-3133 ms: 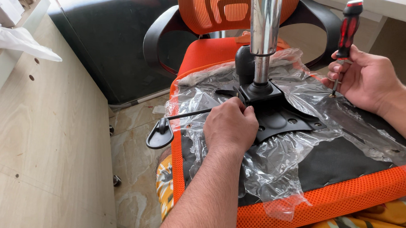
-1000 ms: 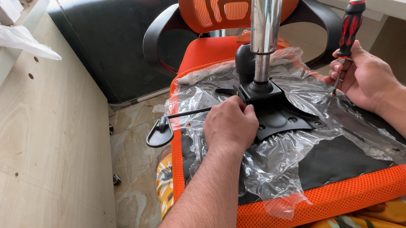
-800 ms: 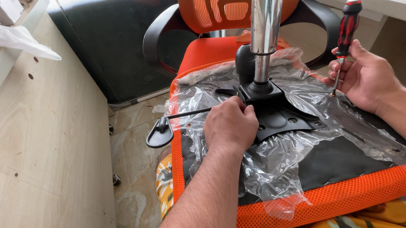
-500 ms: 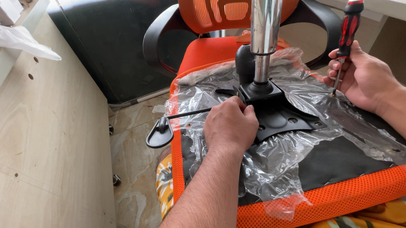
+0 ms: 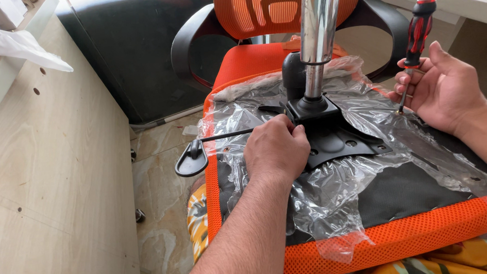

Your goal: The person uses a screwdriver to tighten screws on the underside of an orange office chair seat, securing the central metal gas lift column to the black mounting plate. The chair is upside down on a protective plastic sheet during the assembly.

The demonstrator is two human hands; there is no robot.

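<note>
Hands work on an upturned orange chair seat (image 5: 371, 241).
Left hand (image 5: 275, 152) fingers press together on the black metal plate (image 5: 338, 140); at two o'clock, right hand (image 5: 446, 90) fingers pinch a red screwdriver (image 5: 416, 36).

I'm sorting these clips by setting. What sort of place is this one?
Probably a room in a home or small office during furniture assembly: an upturned orange mesh chair seat still in plastic wrap, pale wooden panels with drilled holes, and a polished stone-tile floor.

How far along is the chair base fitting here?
Done: the black mechanism plate with its chrome gas cylinder sits on the upturned orange seat. In hand: left hand works at the plate's edge; right hand holds a screwdriver. Left: plate holes look empty; plastic wrap remains.
</note>
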